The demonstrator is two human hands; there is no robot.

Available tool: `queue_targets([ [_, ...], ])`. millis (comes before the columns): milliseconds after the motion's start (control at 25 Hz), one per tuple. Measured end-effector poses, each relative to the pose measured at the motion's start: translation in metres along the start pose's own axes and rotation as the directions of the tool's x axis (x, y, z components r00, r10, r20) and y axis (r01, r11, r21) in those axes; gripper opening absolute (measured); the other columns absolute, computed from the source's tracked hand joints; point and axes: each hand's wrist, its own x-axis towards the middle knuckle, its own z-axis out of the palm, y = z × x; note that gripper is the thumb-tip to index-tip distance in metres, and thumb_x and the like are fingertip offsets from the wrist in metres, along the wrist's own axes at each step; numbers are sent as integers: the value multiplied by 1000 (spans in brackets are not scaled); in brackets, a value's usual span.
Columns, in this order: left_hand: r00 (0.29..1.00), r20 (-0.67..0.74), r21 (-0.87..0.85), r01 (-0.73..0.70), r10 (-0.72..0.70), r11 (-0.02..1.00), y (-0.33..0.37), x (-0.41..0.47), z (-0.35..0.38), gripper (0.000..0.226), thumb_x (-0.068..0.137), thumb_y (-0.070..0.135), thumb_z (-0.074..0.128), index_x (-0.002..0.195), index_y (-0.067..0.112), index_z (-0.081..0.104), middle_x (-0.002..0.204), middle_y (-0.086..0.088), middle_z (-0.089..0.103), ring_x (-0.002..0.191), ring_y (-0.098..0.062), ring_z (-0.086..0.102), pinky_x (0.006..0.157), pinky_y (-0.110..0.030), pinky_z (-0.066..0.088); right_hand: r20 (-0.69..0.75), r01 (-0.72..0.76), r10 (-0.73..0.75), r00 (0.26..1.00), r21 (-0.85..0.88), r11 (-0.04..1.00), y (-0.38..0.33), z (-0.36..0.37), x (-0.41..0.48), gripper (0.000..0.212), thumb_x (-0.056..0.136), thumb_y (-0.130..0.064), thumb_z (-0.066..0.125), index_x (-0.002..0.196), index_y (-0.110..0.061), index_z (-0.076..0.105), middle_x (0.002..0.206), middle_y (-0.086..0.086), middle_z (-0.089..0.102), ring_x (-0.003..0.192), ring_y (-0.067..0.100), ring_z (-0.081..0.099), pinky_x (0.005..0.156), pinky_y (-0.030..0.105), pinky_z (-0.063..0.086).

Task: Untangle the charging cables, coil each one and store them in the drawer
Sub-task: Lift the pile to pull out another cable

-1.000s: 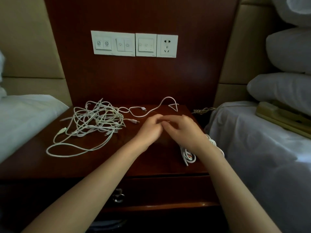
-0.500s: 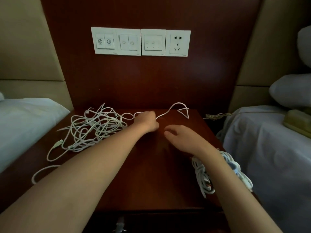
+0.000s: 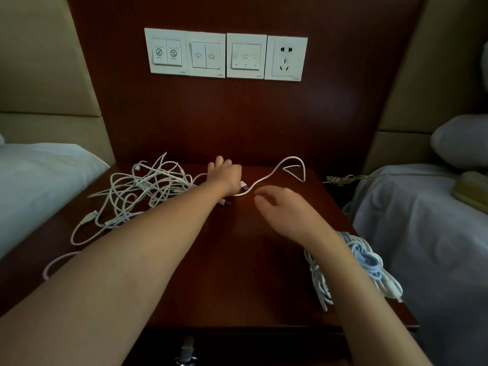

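Hands: your left hand (image 3: 224, 178) is at the back of the worktop (image 3: 237, 273), lying over a loose white cable (image 3: 264, 178). Its plug sticks out beside your wrist. The fingers are hidden, so I can't tell whether they grip it. Your right hand (image 3: 280, 204) hovers near it, fingers loosely curled, holding nothing. The tangle of cables (image 3: 140, 188) sits left of your left hand. The coiled bundle (image 3: 369, 262) lies at the right edge, partly under your right forearm. The drawer (image 3: 264, 350) front shows below the worktop.

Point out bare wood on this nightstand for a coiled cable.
Bare: the front middle of the nightstand top, between the tangled white cables at left and the coiled bundle at right. Crowded: both piles, and the back around the loose cable.
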Motion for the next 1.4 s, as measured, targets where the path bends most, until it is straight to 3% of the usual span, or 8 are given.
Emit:
queue_targets([
  [120,998,7,-39,-58,58,998,-1,-8,-5,21,95,10,40,111,18,51,123,-8,51,121,-28,36,97,-37,27,-4,-6,6,1000,34,999,-2,2,-3,33,98,-29,43,127,-20,54,84,-2,63,63,12,54,51,18,38],
  [280,942,-330,-374,-192,63,907,-6,-22,-35,18,94,0,39,99,17,44,95,-3,54,96,-28,53,72,-31,29,-91,-29,37,995,85,996,-7,-4,-11,33,98,-28,43,127,-18,54,113,3,64,99,20,60,81,30,45],
  [480,774,-513,-60,-464,371,884,-13,-40,-73,17,97,5,41,105,17,50,97,-1,51,92,-21,48,68,-36,38,-310,104,-60,949,128,986,-31,-2,-11,44,98,-25,43,141,-17,38,136,3,51,122,19,50,94,27,39],
  [640,679,-484,-239,-710,553,662,-12,-62,-79,10,90,2,54,94,7,62,90,2,51,87,-10,46,79,-28,41,-484,96,8,875,191,977,-28,1,-5,52,98,-20,45,146,-13,26,147,6,38,130,20,41,94,24,34],
  [840,763,-426,-492,-646,486,583,-12,-88,-73,18,87,-2,58,90,14,64,91,9,57,82,-5,56,75,-17,43,-338,26,-5,941,59,998,-18,7,-1,22,98,-20,43,107,-13,62,90,2,64,96,25,62,74,31,41],
  [1000,900,-242,-517,-436,363,737,-32,-83,-66,9,94,19,55,89,16,63,79,3,63,66,-8,56,63,-23,42,-431,49,39,901,190,981,-19,6,0,22,96,-17,45,81,-18,61,70,-7,63,80,20,64,79,38,49],
  [1200,926,-30,-325,-365,376,872,-28,-75,-60,17,93,24,54,76,27,57,73,12,60,66,-6,50,61,-24,38,-413,76,201,888,563,823,-22,15,4,28,97,-9,41,76,-19,58,67,-4,62,69,14,61,76,37,53],
  [1400,984,27,-184,-170,178,968,-59,-66,-68,25,93,20,53,68,21,54,76,0,58,75,-19,57,66,-29,40,-426,115,202,882,610,784,-30,2,4,26,98,-6,39,82,-14,57,68,-1,58,64,10,56,68,27,49],
])
